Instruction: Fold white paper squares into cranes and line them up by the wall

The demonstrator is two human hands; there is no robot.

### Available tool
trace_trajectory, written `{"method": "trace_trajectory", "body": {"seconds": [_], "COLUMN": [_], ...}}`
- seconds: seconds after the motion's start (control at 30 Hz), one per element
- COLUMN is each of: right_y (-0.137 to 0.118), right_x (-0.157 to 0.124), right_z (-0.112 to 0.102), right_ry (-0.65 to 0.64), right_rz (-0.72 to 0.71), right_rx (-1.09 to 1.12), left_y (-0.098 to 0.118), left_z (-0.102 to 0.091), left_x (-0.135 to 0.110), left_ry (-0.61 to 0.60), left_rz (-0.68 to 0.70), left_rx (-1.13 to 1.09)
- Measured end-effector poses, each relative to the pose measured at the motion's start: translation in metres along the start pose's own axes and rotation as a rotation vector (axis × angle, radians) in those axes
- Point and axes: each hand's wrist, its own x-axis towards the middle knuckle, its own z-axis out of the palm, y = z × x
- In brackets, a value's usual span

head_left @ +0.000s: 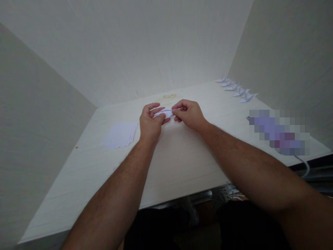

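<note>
Between my two hands, just above the white table (177,156), is a narrow piece of folded white paper (168,113). My left hand (153,119) grips its left part, the thumb lying on top and some fingers beneath. At the paper's right end, my right hand (189,114) pinches it between thumb and forefinger. The paper's exact fold is partly covered by the fingers. Left of my left hand lies a stack of white paper sheets (121,134), slightly fanned at its right edge.
Several folded white paper cranes (241,92) stand in a row at the back right. A pixelated object (277,133) with a cable (305,166) lies at the right. Walls (161,48) enclose the table at the back and sides. A small red dot (76,147) marks the left edge.
</note>
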Motion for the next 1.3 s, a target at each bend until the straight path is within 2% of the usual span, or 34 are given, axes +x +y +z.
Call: {"method": "trace_trajectory", "body": {"seconds": [0.3, 0.43, 0.53, 0.77, 1.03, 1.3], "right_y": [-0.002, -0.002, -0.003, -0.006, -0.002, -0.002], "right_x": [0.0, 0.002, 0.001, -0.002, -0.001, -0.001], "right_z": [0.001, 0.001, 0.002, 0.007, 0.007, 0.008], "right_ry": [0.063, 0.082, 0.061, 0.01, 0.055, 0.099], "right_rz": [0.027, 0.023, 0.011, -0.029, -0.042, -0.029], "right_rx": [0.054, 0.085, 0.088, 0.14, 0.061, 0.044], "left_y": [0.005, 0.007, 0.011, 0.015, 0.015, 0.012], "left_z": [0.006, 0.005, 0.005, 0.007, 0.009, 0.009], "left_x": [-0.004, -0.005, -0.007, -0.01, -0.011, -0.014], "left_ry": [0.042, -0.003, -0.045, -0.002, -0.027, -0.059], "left_rz": [-0.072, -0.093, -0.138, -0.196, -0.281, -0.244], "left_rx": [-0.011, -0.067, -0.09, -0.065, -0.028, -0.023]}}
